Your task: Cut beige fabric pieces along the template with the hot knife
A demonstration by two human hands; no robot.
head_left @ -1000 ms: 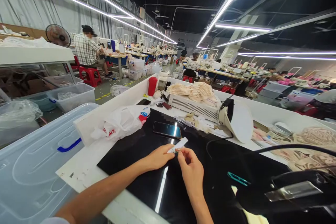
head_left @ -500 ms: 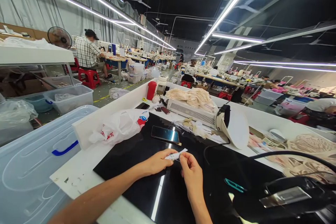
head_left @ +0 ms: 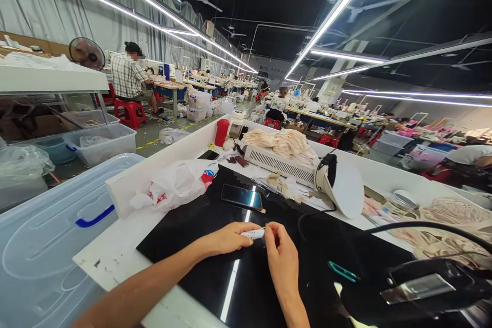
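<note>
Both the left hand [head_left: 232, 237] and right hand [head_left: 283, 251] pinch closed on a small, white printed strip [head_left: 254, 234] above the glossy black sheet [head_left: 188, 220], apparently adjusting it, which likely calls for steady grips next.

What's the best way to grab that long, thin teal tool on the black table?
I'd pinch the long, thin teal tool around its middle, coming from above and the left. It's slim and lies flat, and a bulky black object sits close on its right. The right hand is nearer. Which end is sharp, if either, isn't clear.
</note>
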